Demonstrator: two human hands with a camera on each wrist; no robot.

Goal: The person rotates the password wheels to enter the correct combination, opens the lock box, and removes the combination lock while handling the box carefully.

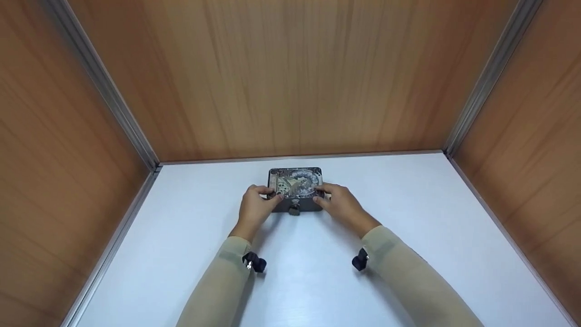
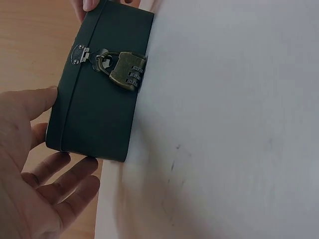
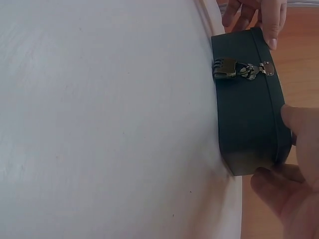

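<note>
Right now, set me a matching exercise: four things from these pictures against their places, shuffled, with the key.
1. box
2. padlock
3. left hand
4. right hand

a. at the box's right end
b. hanging from the hasp on the box's front
c. on the white table
d. at the box's left end

Pairs: 1-c, 2-b, 3-d, 4-a

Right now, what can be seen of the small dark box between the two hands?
The box is a small rectangular case, dark green as it looks, seemingly metal, with a patterned picture on its lid. It lies flat and closed on the white table, near the back wall. A hasp on its front carries a brass combination padlock, hooked through it. The left hand and right hand hold its two ends, thumbs at the lid edge.
</note>
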